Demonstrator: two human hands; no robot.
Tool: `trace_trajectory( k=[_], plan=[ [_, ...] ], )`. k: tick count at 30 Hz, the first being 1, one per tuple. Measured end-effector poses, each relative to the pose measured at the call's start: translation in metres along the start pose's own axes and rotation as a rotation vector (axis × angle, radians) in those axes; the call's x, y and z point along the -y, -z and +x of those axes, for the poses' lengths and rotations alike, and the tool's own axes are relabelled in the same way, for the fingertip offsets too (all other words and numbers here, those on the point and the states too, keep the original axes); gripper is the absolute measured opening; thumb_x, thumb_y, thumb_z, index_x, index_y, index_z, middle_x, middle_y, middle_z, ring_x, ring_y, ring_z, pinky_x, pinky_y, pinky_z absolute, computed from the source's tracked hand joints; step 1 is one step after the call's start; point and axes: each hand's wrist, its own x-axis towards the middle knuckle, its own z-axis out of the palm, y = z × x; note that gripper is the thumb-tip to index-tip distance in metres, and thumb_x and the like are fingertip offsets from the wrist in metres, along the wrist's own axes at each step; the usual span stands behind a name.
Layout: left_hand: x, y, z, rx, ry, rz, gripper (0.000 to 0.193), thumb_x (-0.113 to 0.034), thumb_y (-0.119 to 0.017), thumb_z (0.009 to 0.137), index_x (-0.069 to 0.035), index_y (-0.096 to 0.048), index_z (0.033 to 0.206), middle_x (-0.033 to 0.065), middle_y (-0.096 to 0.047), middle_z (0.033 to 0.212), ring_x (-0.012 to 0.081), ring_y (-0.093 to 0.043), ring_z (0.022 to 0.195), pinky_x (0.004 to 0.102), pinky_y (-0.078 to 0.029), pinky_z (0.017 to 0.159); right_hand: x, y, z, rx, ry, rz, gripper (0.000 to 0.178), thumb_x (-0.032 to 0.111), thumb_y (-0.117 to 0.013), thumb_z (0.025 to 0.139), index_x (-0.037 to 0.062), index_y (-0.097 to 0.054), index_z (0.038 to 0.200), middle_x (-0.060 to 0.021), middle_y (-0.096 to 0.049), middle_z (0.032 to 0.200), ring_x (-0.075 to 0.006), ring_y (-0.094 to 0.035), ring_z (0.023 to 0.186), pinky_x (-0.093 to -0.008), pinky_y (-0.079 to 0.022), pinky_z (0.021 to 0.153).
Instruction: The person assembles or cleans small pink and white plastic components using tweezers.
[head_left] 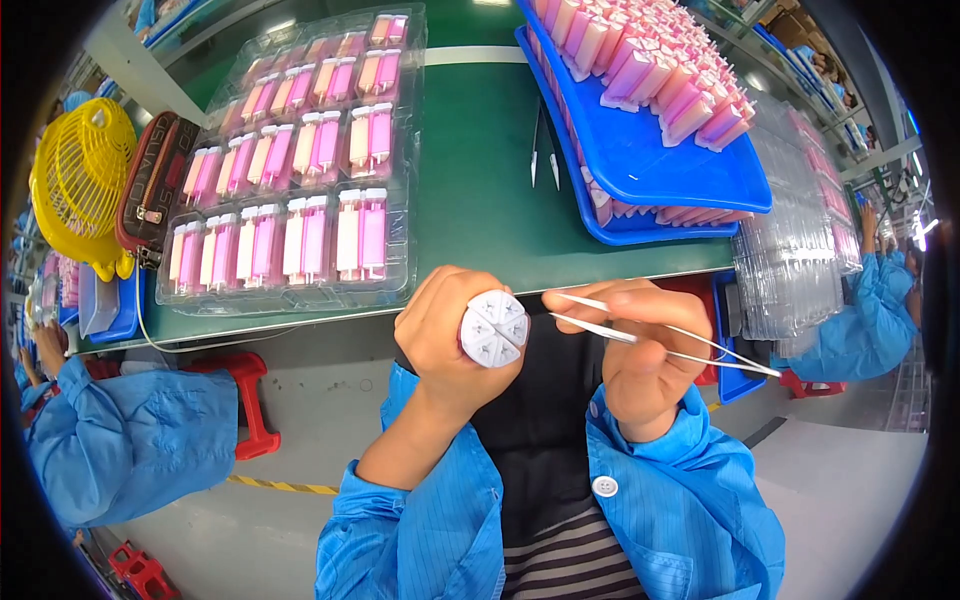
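Note:
My left hand (pixel 436 335) is wrapped round a bundle of wedge-shaped pieces (pixel 494 328). Their white ends face up and fit together into a disc, with small openings in them; the bundle's sides are mostly hidden by my fingers. Just to its right, my right hand (pixel 650 375) grips a pair of white tweezers (pixel 592 327) between thumb and fingers. The tweezers' two tips are spread apart and point left toward the disc, not touching it. Both hands are held in front of the near edge of the green table (pixel 465 215).
A clear blister tray (pixel 395 235) of paired pink and cream pieces lies at left, beside a dark zipped case (pixel 155 180) and yellow fan (pixel 85 165). Stacked blue trays (pixel 650 185) heaped with similar pieces stand at right. A second pair of tweezers (pixel 534 165) lies near them. Co-workers sit both sides.

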Motion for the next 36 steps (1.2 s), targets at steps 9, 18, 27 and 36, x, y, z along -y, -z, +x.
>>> trace_trajectory(
  k=[9, 18, 27, 36],
  plan=[
    [-0.007, 0.000, 0.006, 0.021, 0.072, -0.050, 0.025, 0.000, -0.076, 0.059, -0.003, -0.059, 0.076, 0.0085, -0.057, 0.066, 0.0265, -0.057, 0.057, 0.0335, -0.043, 0.050, -0.013, 0.003, 0.012, 0.298, 0.249, -0.411, 0.045, 0.045, -0.048, 0.096, 0.0072, -0.046, 0.120, -0.0291, -0.067, 0.101, -0.0413, -0.068, 0.095, -0.0442, -0.058, 0.077],
    [-0.026, 0.040, 0.037, 0.122, 0.088, 0.015, 0.020, 0.004, -0.073, 0.063, -0.002, -0.060, 0.077, 0.0095, -0.060, 0.069, 0.0213, -0.059, 0.059, 0.0303, -0.046, 0.055, -0.036, 0.013, 0.002, 0.011, 0.323, -0.246, 0.045, 0.046, -0.051, 0.096, 0.0054, -0.046, 0.115, -0.0196, -0.070, 0.083, -0.0327, -0.072, 0.081, -0.0374, -0.058, 0.065],
    [0.077, 0.128, 0.160, 0.014, 0.195, 0.716, 0.023, -0.013, -0.075, 0.065, 0.000, -0.066, 0.082, 0.0128, -0.066, 0.076, 0.0227, -0.066, 0.069, 0.0328, -0.050, 0.067, -0.079, 0.016, 0.011, -0.007, 0.196, -0.098, 0.043, 0.040, -0.059, 0.095, 0.0003, -0.055, 0.110, -0.0208, -0.069, 0.087, -0.0268, -0.069, 0.071, -0.0327, -0.056, 0.061],
    [0.173, 0.136, 0.274, 0.062, 0.551, 1.177, 0.056, -0.027, -0.078, 0.067, -0.005, -0.059, 0.114, 0.0171, -0.067, 0.108, 0.0373, -0.065, 0.100, 0.0442, -0.052, 0.087, -0.090, 0.020, 0.014, 0.076, 0.098, -0.159, 0.042, 0.039, -0.059, 0.095, -0.0002, -0.056, 0.109, -0.0145, -0.066, 0.076, -0.0267, -0.068, 0.071, -0.0355, -0.056, 0.064]
  ],
)
